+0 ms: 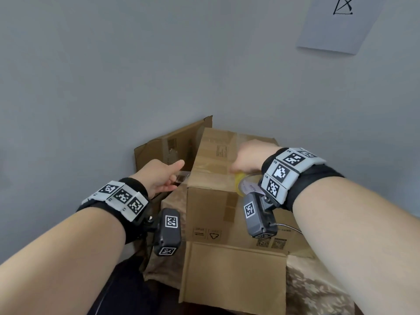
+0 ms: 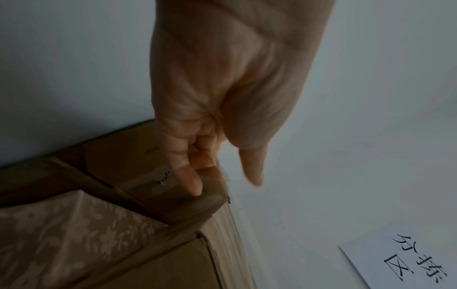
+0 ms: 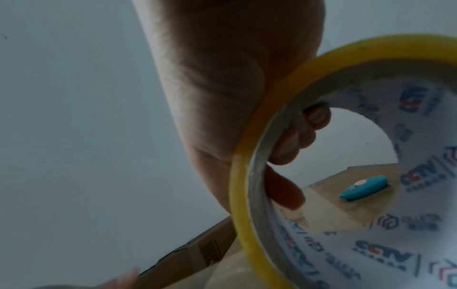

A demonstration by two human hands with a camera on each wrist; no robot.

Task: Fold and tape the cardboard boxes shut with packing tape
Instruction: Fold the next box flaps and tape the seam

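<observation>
A brown cardboard box (image 1: 211,208) stands on the table with its top flaps folded shut and clear tape along the top. My right hand (image 1: 247,156) is over the box top near the front edge. It grips a yellow-edged tape roll (image 1: 241,184), with fingers (image 3: 299,135) hooked through the core of the roll (image 3: 243,176). My left hand (image 1: 177,172) is at the box's left top edge. Its fingers (image 2: 193,176) lie on the loose clear tape end (image 2: 173,195), thumb held apart. The tape end (image 1: 183,176) juts past the edge.
A blue utility knife (image 3: 363,188) lies on the box top, seen through the roll. An open box (image 1: 168,146) leans behind at the left against the grey wall. A flap (image 1: 231,273) hangs down in front. A patterned cloth (image 1: 318,289) covers the table. A paper sign (image 1: 336,26) hangs on the wall.
</observation>
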